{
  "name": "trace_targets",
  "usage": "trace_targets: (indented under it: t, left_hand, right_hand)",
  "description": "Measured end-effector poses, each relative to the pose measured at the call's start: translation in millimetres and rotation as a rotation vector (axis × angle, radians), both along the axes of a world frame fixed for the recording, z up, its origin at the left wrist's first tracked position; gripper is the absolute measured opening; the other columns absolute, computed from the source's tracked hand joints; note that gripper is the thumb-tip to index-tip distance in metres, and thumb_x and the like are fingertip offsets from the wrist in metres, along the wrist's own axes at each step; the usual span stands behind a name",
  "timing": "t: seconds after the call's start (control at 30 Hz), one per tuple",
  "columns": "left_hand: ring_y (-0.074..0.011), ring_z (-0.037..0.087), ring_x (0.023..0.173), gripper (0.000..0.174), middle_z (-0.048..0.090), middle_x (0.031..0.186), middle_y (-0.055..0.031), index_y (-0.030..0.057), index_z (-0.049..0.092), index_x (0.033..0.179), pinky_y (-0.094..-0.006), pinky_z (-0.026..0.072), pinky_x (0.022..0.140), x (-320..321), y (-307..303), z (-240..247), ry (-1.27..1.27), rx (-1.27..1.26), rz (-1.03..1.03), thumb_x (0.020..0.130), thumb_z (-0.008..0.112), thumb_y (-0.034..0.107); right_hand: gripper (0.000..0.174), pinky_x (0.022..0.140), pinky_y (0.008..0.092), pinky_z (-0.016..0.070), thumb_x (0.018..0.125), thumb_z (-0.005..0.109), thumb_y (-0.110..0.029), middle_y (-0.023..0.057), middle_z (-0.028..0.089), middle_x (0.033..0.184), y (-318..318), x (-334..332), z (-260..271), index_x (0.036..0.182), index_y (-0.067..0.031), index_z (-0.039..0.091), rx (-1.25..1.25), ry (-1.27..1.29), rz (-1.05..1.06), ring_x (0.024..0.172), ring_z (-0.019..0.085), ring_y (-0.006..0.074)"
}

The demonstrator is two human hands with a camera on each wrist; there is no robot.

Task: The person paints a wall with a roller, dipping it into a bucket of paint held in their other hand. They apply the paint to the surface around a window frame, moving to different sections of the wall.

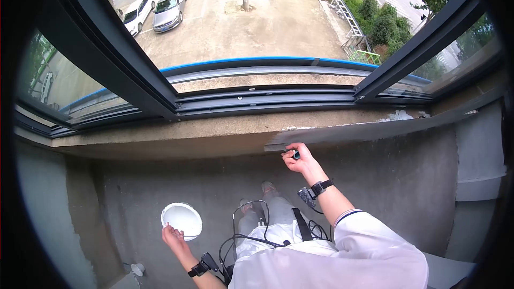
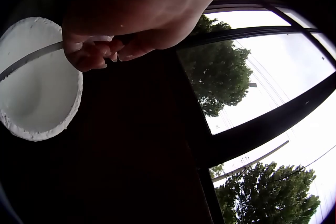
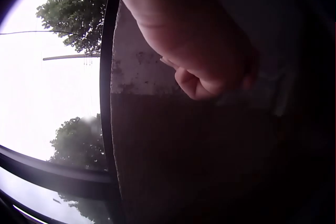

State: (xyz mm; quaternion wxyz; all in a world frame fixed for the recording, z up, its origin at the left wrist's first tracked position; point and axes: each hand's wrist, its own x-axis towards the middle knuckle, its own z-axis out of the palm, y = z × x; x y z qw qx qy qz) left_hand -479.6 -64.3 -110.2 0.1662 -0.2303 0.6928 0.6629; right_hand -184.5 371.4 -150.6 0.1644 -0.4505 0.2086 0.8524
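Note:
A white bucket (image 1: 182, 220) hangs from the left hand (image 1: 175, 237), whose fingers curl round its handle. In the left wrist view the thin handle (image 2: 32, 60) runs across the bucket (image 2: 37, 90) into the left hand (image 2: 131, 19). The right hand (image 1: 301, 159) grips a dark green, round-ended handle (image 1: 296, 155) close to the wall under the window sill. A grey coated patch (image 1: 342, 135) spreads to its right. In the right wrist view the right hand (image 3: 202, 56) has curled fingers; what it holds is too dark to make out.
The window frame (image 1: 267, 98) and concrete sill (image 1: 214, 128) run across the front, with the window open onto a yard below. A small white cup-like object (image 1: 138, 270) lies at the lower left. Black cables (image 1: 234, 225) hang by the person's waist.

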Motion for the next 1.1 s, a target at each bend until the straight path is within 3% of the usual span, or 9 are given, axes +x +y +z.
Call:
trace_targets:
  t: [0.17,0.23,0.4,0.8,1.1]
  left_hand:
    - [-0.0085,0.04,0.067,0.01,0.043,0.076,0.0038,0.0123,0.051,0.084,-0.0275,0.0337,0.058,2.4,-10.6,0.1,0.009,-0.005,-0.007,0.087,0.059,0.018]
    - [-0.0078,0.04,0.066,0.009,0.044,0.076,0.0044,0.0119,0.052,0.086,-0.0276,0.0341,0.059,2.9,-16.6,-2.4,0.002,0.003,-0.014,0.087,0.059,0.019]
    - [-0.0074,0.039,0.065,0.008,0.044,0.075,0.0045,0.0115,0.054,0.089,-0.027,0.0339,0.059,3.1,-21.1,1.7,-0.011,0.003,0.005,0.087,0.058,0.018]
    - [-0.0057,0.037,0.059,0.007,0.04,0.07,0.0047,0.0115,0.051,0.093,-0.0239,0.0316,0.051,-15.1,-0.7,-4.8,-0.073,0.171,-0.003,0.089,0.056,0.015]
    - [-0.0034,0.037,0.055,0.005,0.043,0.07,0.006,0.0106,0.053,0.09,-0.022,0.0323,0.049,-19.4,6.9,-25.3,-0.101,0.284,-0.094,0.09,0.055,0.015]
  right_hand:
    - [0.024,0.037,0.0214,0.0187,0.081,0.057,-0.006,-0.0041,0.036,0.055,0.1,-3.7,-18.7,0.092,0.0071,0.041,0.015,-0.075,0.022,0.041,0.036,0.0061]
    - [0.025,0.037,0.0214,0.0188,0.081,0.059,-0.006,-0.0035,0.037,0.055,-6.2,-4.6,-13.7,0.093,0.0064,0.041,0.059,-0.082,0.028,0.042,0.035,0.0058]
    - [0.024,0.037,0.0211,0.0196,0.081,0.061,-0.005,-0.0031,0.038,0.057,-28.1,-0.5,31.4,0.093,0.0065,0.043,0.141,-0.043,0.073,0.044,0.036,0.0048]
    - [0.032,0.039,0.0207,0.0214,0.086,0.052,-0.001,-0.0025,0.039,0.068,-106.5,25.3,193.5,0.113,0.0137,0.044,0.428,0.079,-0.005,0.047,0.035,0.0024]
    - [0.041,0.039,0.0212,0.0214,0.088,0.048,-0.004,-0.0023,0.039,0.069,-136.7,36.0,249.5,0.122,0.0172,0.041,0.543,0.112,-0.056,0.045,0.037,0.0015]
